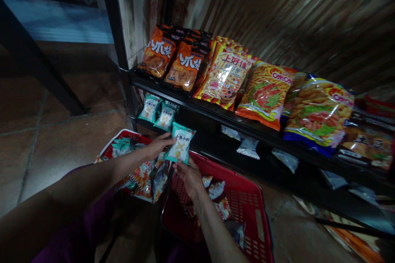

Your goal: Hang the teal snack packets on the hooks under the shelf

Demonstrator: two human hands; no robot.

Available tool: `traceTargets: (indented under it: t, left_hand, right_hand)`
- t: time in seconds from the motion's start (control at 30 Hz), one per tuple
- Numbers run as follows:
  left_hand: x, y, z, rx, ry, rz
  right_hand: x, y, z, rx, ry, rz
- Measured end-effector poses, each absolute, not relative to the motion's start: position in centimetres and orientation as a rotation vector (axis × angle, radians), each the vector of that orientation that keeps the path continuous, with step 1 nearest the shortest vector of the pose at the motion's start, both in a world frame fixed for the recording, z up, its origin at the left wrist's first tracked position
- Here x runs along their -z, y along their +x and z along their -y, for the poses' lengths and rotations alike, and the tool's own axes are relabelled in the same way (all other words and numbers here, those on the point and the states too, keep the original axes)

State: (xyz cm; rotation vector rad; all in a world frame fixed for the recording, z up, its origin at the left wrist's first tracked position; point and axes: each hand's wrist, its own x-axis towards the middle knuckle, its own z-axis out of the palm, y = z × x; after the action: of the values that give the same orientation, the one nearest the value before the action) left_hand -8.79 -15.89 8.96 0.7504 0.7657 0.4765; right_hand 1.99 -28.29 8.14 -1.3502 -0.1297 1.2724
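A small teal-and-white snack bag (181, 144) is held upright between my two hands, its printed front facing me. My left hand (159, 146) grips its left edge, while my right hand (189, 174) pinches the lower right corner. Just beyond, two matching snack bags, one at the left end (150, 108) and one beside it (167, 115), sit on the lower shelf (203, 139). Beneath my right forearm is a red plastic basket (247, 197) with a few small bags in it. Under my left forearm stands another basket (123, 132), filled with assorted snack bags.
The upper shelf (216, 109) carries large snack bags: orange ones (185, 65), a yellow-and-red one (226, 74) and noodle-pictured ones (265, 92). Silvery small bags (248, 148) lie along the lower shelf. A black shelf post (115, 20) rises at the left. Tiled floor (61, 102) lies beyond.
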Motion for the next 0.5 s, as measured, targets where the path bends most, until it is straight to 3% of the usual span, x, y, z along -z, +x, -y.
traceTargets:
  t: [0.5]
  left_hand:
    - [-7.6,-7.2,19.0,-0.569,0.715,-0.759]
  right_hand:
    - [-7.7,2.6,29.5,-1.164,-1.385,0.266]
